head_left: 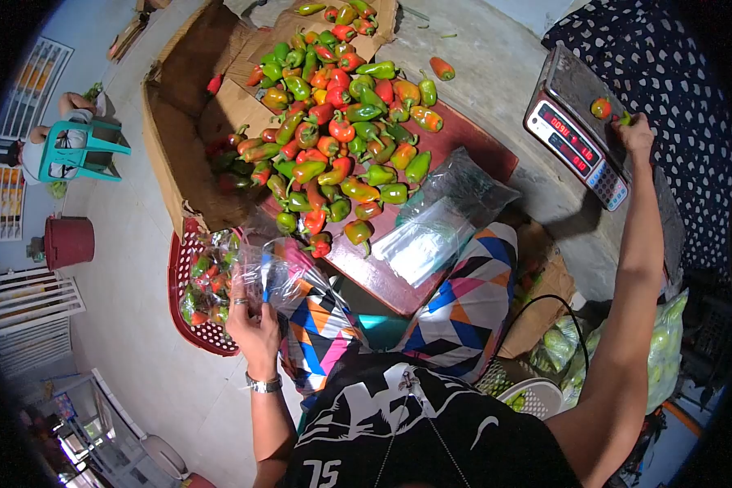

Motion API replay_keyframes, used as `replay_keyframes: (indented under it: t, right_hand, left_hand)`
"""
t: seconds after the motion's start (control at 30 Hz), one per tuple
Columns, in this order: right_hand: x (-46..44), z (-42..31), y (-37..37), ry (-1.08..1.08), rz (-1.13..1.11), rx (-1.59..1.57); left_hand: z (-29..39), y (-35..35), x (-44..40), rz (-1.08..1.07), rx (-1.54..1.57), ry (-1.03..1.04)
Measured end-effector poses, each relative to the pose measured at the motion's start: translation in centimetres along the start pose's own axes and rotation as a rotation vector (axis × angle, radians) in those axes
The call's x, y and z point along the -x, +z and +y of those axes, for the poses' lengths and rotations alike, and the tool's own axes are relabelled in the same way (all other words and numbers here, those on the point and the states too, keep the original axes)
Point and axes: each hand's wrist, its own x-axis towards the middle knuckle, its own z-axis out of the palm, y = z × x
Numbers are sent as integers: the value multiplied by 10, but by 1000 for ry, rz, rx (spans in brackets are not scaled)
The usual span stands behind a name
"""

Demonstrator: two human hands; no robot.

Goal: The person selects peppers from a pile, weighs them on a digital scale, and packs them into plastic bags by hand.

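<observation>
My left hand [254, 329] pinches the mouth of a clear plastic bag [281, 272], above the red perforated basket [176, 281]. Packed peppers in clear plastic [207, 285] lie in that basket. Out to the right, my right hand [638, 137] is at the digital scale [577, 134], its fingers closed on a green pepper [624, 119]. Beside it a red-orange pepper [601, 107] rests on the scale's plate. Red digits glow on the display. A big heap of red and green peppers [333, 138] covers the cardboard and the dark red board in front of me.
An opened cardboard box [167, 138] borders the heap on the left. Stacked clear bags [435, 236] lie on the dark red board [488, 154]. Bags of green produce [667, 342] stand at right. A person sits on a green chair [85, 149] at far left, near a dark red bucket [69, 241].
</observation>
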Motion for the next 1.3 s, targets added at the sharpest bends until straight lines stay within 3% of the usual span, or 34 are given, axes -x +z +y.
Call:
replay_keyframes:
  t: [0.07, 0.3, 0.63, 0.73, 0.83, 0.93, 1.03, 1.07, 1.1, 1.13, 1.3]
  right_hand:
    - [25, -21, -8, -87, -32, -6]
    - [32, -24, 13, -215, 99, 73]
    - [44, -31, 23, -224, 88, 134]
    - [54, -36, 23, -176, 190, 136]
    - [64, -58, 26, -156, 472, 94]
    - [94, -129, 15, -460, 641, -202]
    - [171, -243, 13, -669, 428, -620]
    - [199, -277, 24, -746, 231, -795]
    - [228, -310, 33, -909, 210, -881]
    - [255, -337, 20, -1100, 14, -905]
    - [379, -447, 48, -1058, -272, -953]
  left_hand:
    - [-9, 3, 1, 3, -1, 20]
    - [24, -14, -2, -111, 51, -214]
    - [4, -5, 0, -92, 78, -130]
    - [11, -5, 0, -107, 135, -164]
    - [-3, -2, 2, -42, 47, -41]
    - [4, 1, 1, -15, 94, -28]
    - [9, 3, 2, -13, 132, -48]
    - [11, 3, 3, -28, 142, -59]
    - [15, 2, 4, -39, 151, -72]
    - [17, 1, 6, -49, 158, -85]
    - [9, 7, 20, -139, 144, -61]
